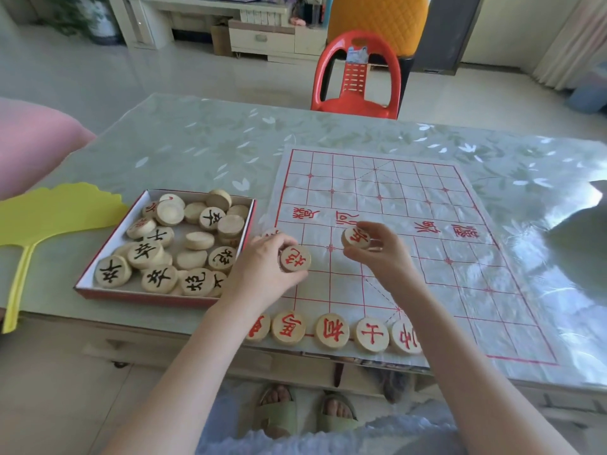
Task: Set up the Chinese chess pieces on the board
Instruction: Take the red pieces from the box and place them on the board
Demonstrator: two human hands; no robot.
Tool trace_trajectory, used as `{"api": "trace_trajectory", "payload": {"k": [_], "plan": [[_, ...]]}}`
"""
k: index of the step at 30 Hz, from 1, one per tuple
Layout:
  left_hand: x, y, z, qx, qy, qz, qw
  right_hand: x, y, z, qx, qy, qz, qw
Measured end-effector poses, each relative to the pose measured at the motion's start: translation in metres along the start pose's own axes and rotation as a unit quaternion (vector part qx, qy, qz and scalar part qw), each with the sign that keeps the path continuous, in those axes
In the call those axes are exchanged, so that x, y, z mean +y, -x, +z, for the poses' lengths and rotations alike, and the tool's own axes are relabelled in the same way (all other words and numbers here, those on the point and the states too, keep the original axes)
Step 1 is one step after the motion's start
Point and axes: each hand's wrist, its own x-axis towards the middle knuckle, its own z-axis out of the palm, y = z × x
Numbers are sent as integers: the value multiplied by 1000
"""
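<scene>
From my remote seat, the biggest thing I see is the table (pixel 197 142), covered in a glossy leaf-patterned sheet. A red chair (pixel 356 93) stands at its far side.

The board (pixel 460 224), a thin pale sheet with a red grid, lies flat on the right half of the table, its near edge at the table's near edge. Just to its left sits the box (pixel 141 295), a shallow open tray with red walls. A yellow fan (pixel 56 208) lies on the table's left end, beside the box.

The box holds a heap of loose pieces (pixel 113 271), round wooden discs. Some show black characters, some red, and some lie blank side up.

A row of five pieces (pixel 331 330) with red characters sits along the board's near edge, each just beside the next. The leftmost is partly hidden by the left forearm.

The left hand (pixel 262 267) is over the board's left edge, its fingers curled around a red-marked piece (pixel 295 258) held face up. I cannot tell whether that disc touches the board.

The right hand (pixel 384 254) is above the board's middle, near the river characters. It pinches a second red-marked piece (pixel 355 237) between thumb and fingertips, tilted and clear of the sheet.
</scene>
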Motion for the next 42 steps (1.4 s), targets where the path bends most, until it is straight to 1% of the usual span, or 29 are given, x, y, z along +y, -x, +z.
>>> {"api": "trace_trajectory", "payload": {"k": [7,10,15,18,21,23,26,30,33,36,39,42], "plan": [[-2,-8,16,6,-93,9,996,11,-17,18,-8,113,-41,993],[-3,-9,17,16,-93,13,995,9,-19,24,-9,156,-47,987],[-3,-7,21,11,-85,14,996,9,-21,28,-6,182,-56,982],[-4,-7,22,3,-101,10,995,10,-22,28,-12,199,-48,979],[-7,-7,24,-2,-101,-2,995,11,-21,31,-28,268,-51,962],[-7,-7,23,-1,-93,-8,996,9,-21,32,-28,283,-49,957],[-7,-8,18,20,-78,-1,997,3,-21,32,-14,253,-58,966],[-17,-9,-4,97,-9,-11,995,-9,-16,36,-13,178,-85,980],[-38,-7,-28,145,25,-70,987,-18,-11,49,-32,140,-108,984],[-69,-1,-54,195,39,-138,970,-28,-6,69,-58,103,-117,986],[-99,9,-70,214,56,-183,958,-33,-3,93,-83,98,-117,985],[-119,17,-79,223,73,-208,950,-40,-3,116,-107,95,-130,981]]}}
